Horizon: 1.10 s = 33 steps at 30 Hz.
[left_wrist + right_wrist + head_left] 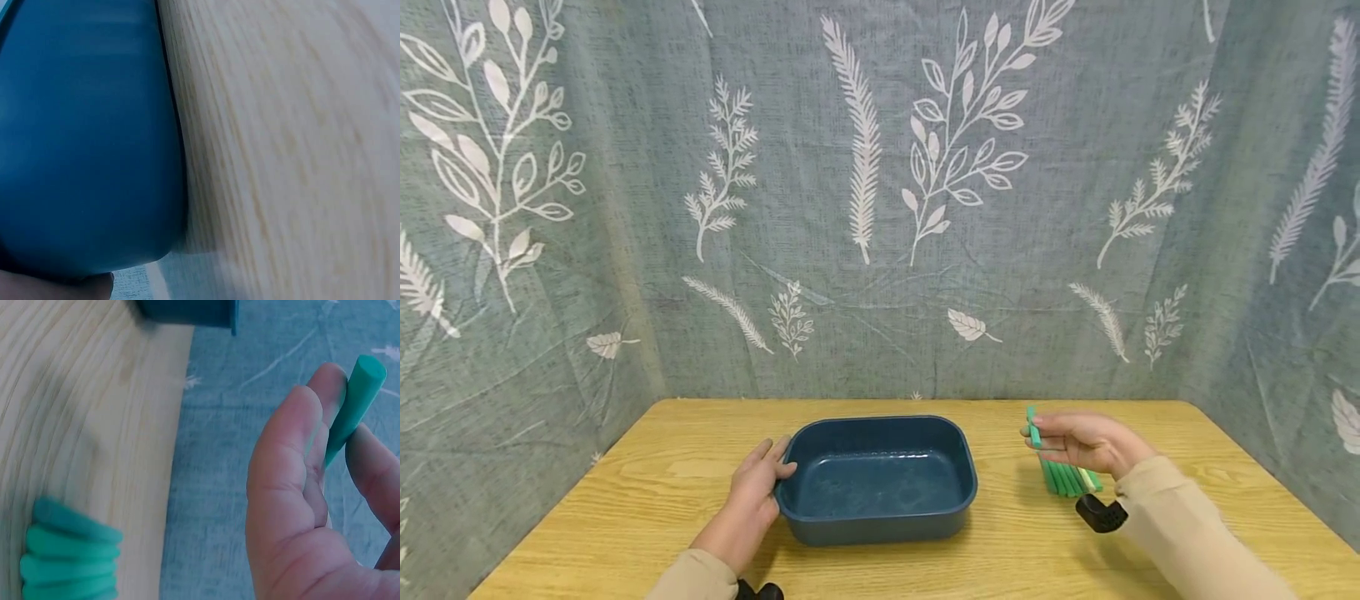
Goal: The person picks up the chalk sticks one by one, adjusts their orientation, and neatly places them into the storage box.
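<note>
On the wooden counter (1000,567), seen from the head, stands one dark blue basin (880,530). One left hand (758,483) grips its left end, thumb over the rim and fingers along the outside. To the basin's right, one right hand (1082,437) pinches one green stick (1034,429) above the counter. Beneath that hand lies one row of green sticks (1060,481), partly hidden, so their full number cannot be told; one pale strip (1087,480) shows among them. Two beige sleeves (1195,525) and one leaf-patterned curtain (805,208) complete this view.

From the left wrist, the basin's outer wall fills the left side, and one digit of the left hand touches it at the bottom corner.

From the right wrist, one green stick sits tilted between thumb and fingertips. Four green sticks show side by side on the counter at lower left, and one corner of the basin appears at the top, well apart from them.
</note>
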{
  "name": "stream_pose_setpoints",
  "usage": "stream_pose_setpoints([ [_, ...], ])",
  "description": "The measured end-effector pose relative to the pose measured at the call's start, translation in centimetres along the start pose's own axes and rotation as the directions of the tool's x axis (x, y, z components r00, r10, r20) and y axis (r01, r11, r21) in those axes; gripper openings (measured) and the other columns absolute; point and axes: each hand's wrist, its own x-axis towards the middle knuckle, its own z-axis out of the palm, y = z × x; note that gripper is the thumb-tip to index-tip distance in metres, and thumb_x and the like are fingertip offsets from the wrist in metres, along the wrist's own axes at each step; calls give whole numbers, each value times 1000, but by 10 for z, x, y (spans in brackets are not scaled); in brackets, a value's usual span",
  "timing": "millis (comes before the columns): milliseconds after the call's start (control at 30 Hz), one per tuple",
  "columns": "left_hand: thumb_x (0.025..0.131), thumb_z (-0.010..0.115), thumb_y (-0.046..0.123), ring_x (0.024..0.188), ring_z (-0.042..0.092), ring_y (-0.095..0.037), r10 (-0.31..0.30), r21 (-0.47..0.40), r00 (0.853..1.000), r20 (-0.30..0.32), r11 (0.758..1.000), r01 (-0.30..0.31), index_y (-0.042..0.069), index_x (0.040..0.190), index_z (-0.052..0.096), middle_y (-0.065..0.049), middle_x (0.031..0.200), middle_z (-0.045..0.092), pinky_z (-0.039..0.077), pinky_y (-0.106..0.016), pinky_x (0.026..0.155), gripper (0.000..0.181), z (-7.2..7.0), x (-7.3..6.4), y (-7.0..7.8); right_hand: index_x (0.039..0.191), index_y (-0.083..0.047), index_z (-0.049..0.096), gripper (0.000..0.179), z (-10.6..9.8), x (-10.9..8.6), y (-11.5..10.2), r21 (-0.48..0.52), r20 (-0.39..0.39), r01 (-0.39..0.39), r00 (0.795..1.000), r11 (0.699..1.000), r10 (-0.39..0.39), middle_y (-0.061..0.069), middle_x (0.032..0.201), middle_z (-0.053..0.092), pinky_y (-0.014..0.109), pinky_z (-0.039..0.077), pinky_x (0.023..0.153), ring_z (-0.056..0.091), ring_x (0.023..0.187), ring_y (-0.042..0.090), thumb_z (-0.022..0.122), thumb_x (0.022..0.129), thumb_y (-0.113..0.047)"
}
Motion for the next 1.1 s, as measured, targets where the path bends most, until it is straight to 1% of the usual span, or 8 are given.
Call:
stream_pose_setpoints([
  [67, 97, 34, -15, 146, -3, -35, 0, 2, 1000, 7, 1000, 0, 1, 151, -17, -21, 159, -2, 41, -25, 99, 76, 0, 1, 0, 135, 13, 41, 44, 5, 2, -2, -15, -3, -2, 1000, 1000, 2, 3, 99, 68, 31, 51, 89, 67, 93, 11, 51, 102, -14],
  [133, 97, 34, -15, 146, -3, -36, -1, 7, 1000, 12, 1000, 0, 1, 151, -17, -22, 159, -3, 40, -26, 99, 76, 0, 1, 0, 140, 15, 32, 50, 9, 4, -4, -25, -2, -5, 1000, 1000, 5, 2, 98, 68, 30, 52, 87, 67, 91, 10, 49, 103, -13],
  [200, 97, 34, -15, 146, -2, -36, 0, 10, 1000, 13, 1000, 0, 1, 151, -17, -22, 159, -3, 38, -30, 104, 76, 0, 0, 0, 136, 12, 38, 41, 13, 7, -5, -20, 8, -5, 1000, 1000, 5, 1, 97, 69, 28, 52, 84, 67, 89, 10, 47, 103, -12],
  [333, 98, 34, -15, 146, -2, -36, 2, 12, 1000, 13, 1000, -2, 1, 151, -18, -23, 159, -2, 33, -35, 109, 75, 0, 0, 0, 119, 0, 53, 20, 22, 12, -8, -4, 33, 0, 999, 1000, 0, 1, 96, 69, 27, 52, 82, 67, 87, 9, 46, 103, -10],
  [533, 98, 34, -15, 146, -2, -37, 13, 27, 1000, 12, 1000, -13, 1, 151, -18, -23, 159, -2, 34, -34, 108, 76, 0, 0, -1, 132, 7, 42, 33, 36, 19, -13, 1, 36, 2, 999, 1000, -2, 1, 98, 68, 28, 52, 83, 67, 90, 11, 46, 103, -9],
  [633, 97, 34, -16, 146, 0, -38, 23, 31, 1000, 13, 999, -24, 0, 151, -17, -25, 158, -1, 36, -33, 106, 76, 2, 0, 0, 133, 7, 39, 34, 43, 22, -16, 12, 37, 6, 999, 1000, -7, 1, 97, 68, 28, 53, 82, 66, 89, 11, 45, 103, -8],
  [900, 95, 34, -17, 145, 2, -39, 36, 50, 999, -10, 998, -35, -2, 151, -13, -26, 158, 2, 44, -22, 90, 75, 3, -1, 0, 123, 3, 48, 23, 59, 31, -23, 19, 41, 22, 999, 1000, -22, 2, 95, 67, 31, 52, 86, 66, 90, 12, 46, 103, -7],
  [1100, 95, 35, -17, 145, 0, -39, 35, 44, 999, -4, 998, -34, -2, 151, -14, -26, 158, 1, 44, -22, 89, 76, 2, -1, -1, 128, 6, 47, 29, 71, 41, -25, 2, 41, 18, 999, 1000, -18, 3, 96, 66, 30, 52, 85, 66, 90, 14, 46, 103, -7],
])
